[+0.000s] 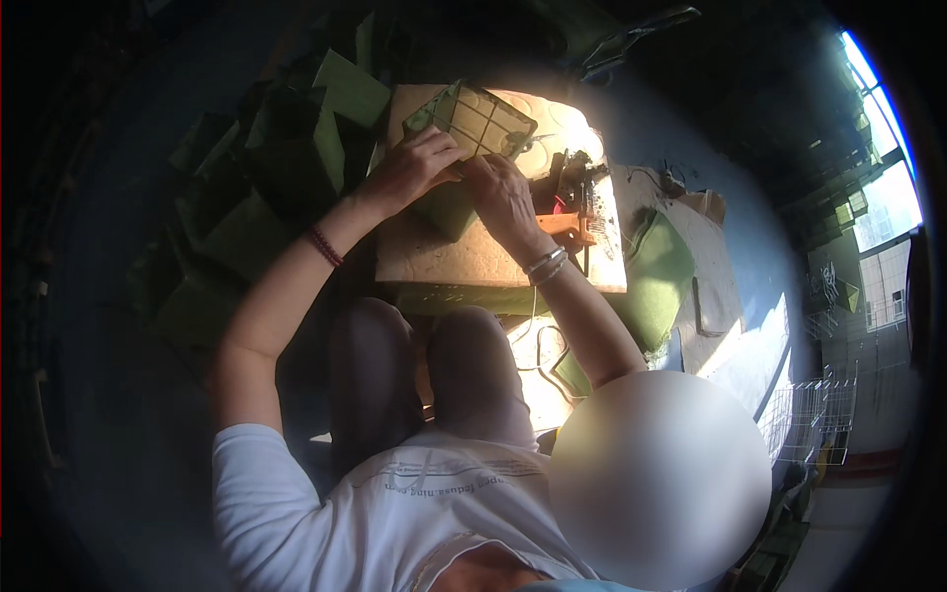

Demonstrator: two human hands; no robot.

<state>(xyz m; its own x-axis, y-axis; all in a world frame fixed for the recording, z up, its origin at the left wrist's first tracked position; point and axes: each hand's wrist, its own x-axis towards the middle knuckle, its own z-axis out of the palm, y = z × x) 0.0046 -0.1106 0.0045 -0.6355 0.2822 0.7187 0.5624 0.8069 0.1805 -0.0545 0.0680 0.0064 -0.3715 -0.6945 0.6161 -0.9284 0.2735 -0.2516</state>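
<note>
A green fabric-sided box with a thin wire grid frame (444, 107) is tilted up over the worktop (414, 259). My left hand (422, 166) is closed at its near edge, the fingertips pressed together there. Close beside it, the fingers of my right hand (503, 199) are bent in on the same edge; the exact grip is partly hidden. Below my hands, a green panel (446, 212) hangs down over the worktop. To the right of my right wrist lies a tool with an orange handle (564, 227).
Several green folded fabric boxes (286, 133) are heaped to the left. Dark small tools (577, 178) lie at the worktop's right side, with a green padded piece (656, 271) beyond. A cord (541, 345) loops below the worktop. White wire grids (814, 419) stand at far right.
</note>
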